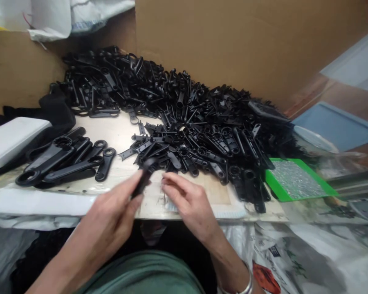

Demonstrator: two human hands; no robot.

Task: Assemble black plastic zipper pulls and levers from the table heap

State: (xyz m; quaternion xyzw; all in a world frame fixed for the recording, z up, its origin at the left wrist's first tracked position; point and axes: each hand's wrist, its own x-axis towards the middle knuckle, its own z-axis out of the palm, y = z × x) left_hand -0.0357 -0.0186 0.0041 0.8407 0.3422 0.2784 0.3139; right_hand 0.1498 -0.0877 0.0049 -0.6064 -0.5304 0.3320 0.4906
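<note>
My left hand (115, 208) is closed around a black plastic handle-like part (145, 175), which is tilted with its rounded end up and blurred by motion. Beside it, a little to the right, my right hand (187, 198) has thumb and fingertips pinched together. Whatever lies between those fingertips is too small to make out. Just beyond both hands spreads a loose pile of similar black parts (171, 149), many with a ring at one end. Left of my left hand, several larger black ring-ended parts (58, 163) lie in a heap on the table (119, 179).
A large mound of black parts (125, 81) rests against a cardboard wall (248, 45). At the right sits a green tray (271, 183) full of small shiny metal pieces (296, 179). A white box (15, 141) stands at the left. Plastic bags (294, 257) lie below the table edge.
</note>
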